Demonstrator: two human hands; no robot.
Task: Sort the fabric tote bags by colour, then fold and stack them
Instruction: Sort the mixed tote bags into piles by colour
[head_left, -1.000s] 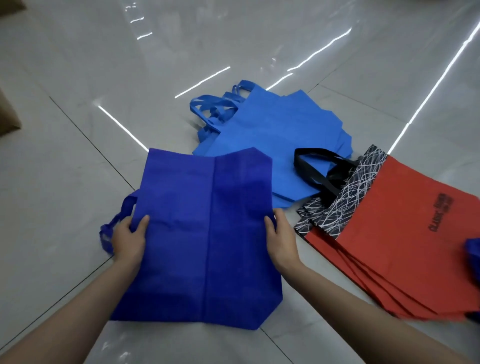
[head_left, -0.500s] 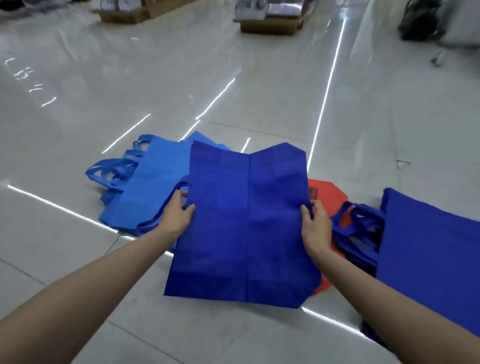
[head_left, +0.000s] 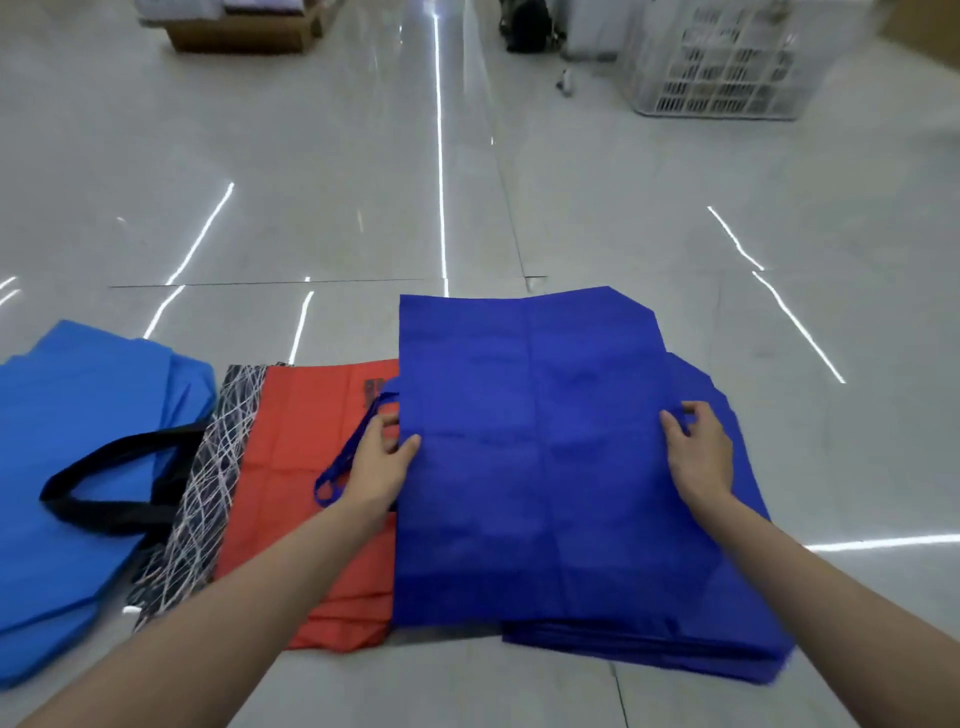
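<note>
Holding dark blue bag by both edges, left hand and right hand

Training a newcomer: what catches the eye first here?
A folded dark blue fabric tote bag at centre, gripped by the left hand and right hand over a matching dark blue stack. Left of it lie red-orange bags, then light blue bags.

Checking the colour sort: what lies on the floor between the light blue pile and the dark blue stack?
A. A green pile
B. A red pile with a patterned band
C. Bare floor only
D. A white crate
B: the red pile lies right of the light blue pile and left of the dark blue stack, over which the left hand and right hand hold a dark blue bag.
</note>
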